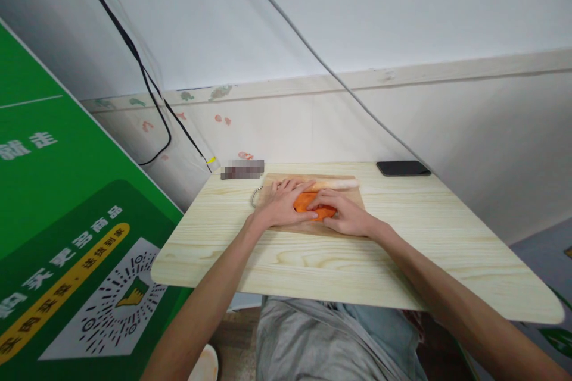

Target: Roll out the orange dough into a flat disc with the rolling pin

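A wooden cutting board (353,227) with a metal loop handle lies on the table. On it are bright orange carrot pieces (302,201), which look cut lengthwise and lie side by side. My left hand (283,205) spans their left end, its thumb along the near side and its index finger along the far side. Its other fingers spread toward a long pale root (342,184) lying across the back of the board. My right hand (346,214) has its fingers bent over the right end of the carrot. Both hands partly hide the pieces.
A black phone (403,168) lies at the table's back right. A blurred-out dark object (242,169) sits at the back left. The pale wood-grain table (286,262) meets the wall. A green printed panel (89,202) stands at left; cables (134,50) hang along the wall.
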Action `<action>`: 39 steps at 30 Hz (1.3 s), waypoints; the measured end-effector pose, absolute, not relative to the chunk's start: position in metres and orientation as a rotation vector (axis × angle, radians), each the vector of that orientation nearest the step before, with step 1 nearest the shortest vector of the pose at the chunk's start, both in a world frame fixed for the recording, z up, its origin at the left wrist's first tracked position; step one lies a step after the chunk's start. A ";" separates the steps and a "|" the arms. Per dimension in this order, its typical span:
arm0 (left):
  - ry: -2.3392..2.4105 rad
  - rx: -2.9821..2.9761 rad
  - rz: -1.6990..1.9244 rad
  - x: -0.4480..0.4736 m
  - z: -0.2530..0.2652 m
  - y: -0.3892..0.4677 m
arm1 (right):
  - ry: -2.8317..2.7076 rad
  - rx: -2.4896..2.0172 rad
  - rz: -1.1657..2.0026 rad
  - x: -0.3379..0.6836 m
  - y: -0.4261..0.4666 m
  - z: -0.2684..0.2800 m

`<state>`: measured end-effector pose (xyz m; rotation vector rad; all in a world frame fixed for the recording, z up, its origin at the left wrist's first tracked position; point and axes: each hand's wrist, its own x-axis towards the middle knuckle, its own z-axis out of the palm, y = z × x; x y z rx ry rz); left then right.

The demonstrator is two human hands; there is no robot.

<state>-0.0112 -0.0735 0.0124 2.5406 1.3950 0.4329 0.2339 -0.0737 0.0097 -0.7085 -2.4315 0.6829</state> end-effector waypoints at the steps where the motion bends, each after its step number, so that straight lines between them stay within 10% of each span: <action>1: 1.396 2.539 0.433 -0.011 0.013 -0.073 | -2.432 -0.710 0.677 0.234 -0.074 0.009; 27: 1.347 2.542 0.456 -0.014 0.008 -0.071 | -2.374 -0.709 0.652 0.236 -0.074 0.007; 39: 1.361 2.562 0.502 -0.011 0.007 -0.073 | -2.225 -1.043 -0.125 0.253 -0.032 0.023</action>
